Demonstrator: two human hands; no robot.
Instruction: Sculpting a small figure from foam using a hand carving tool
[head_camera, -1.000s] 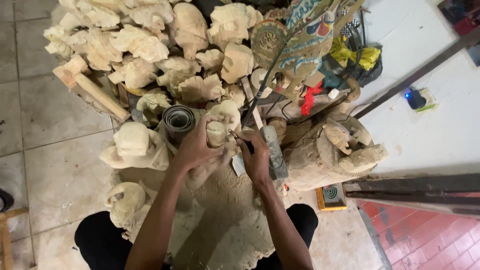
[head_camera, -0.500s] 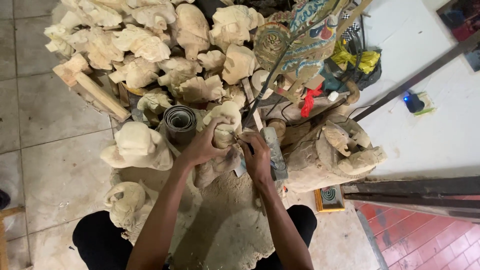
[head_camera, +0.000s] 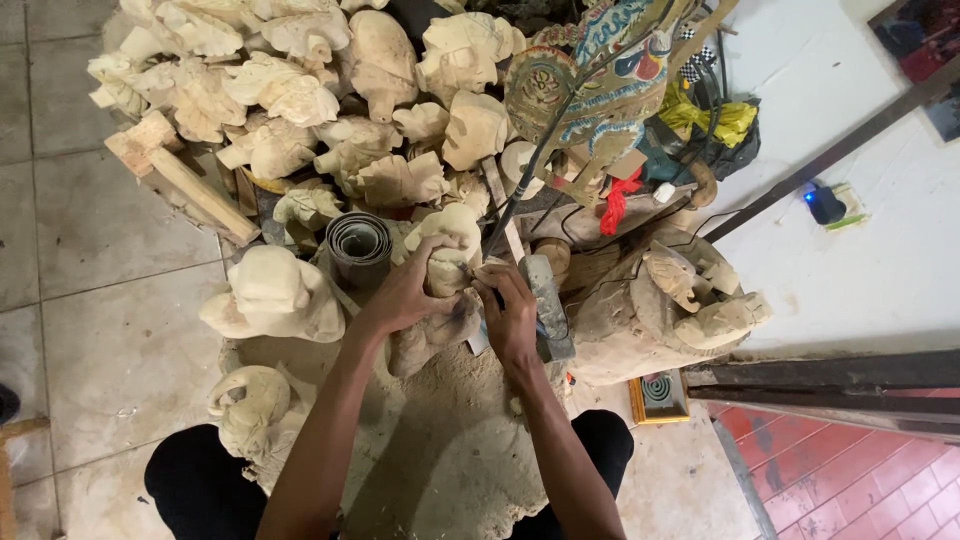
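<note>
Now, pile (head_camera: 300, 90): pale carvings heaped behind our work.
Carving (head_camera: 447, 250): sits lower than a second ago, over the sawdust.
Left hand (head_camera: 405, 297): clamped round it.
Right hand (head_camera: 510, 312): closed on a small tool we cannot identify, pressed closer.

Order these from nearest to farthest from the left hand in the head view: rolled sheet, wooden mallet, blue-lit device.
1. Rolled sheet, just up-left of the left hand.
2. Wooden mallet, farther left, by the carvings.
3. Blue-lit device, far right on the white surface.
</note>
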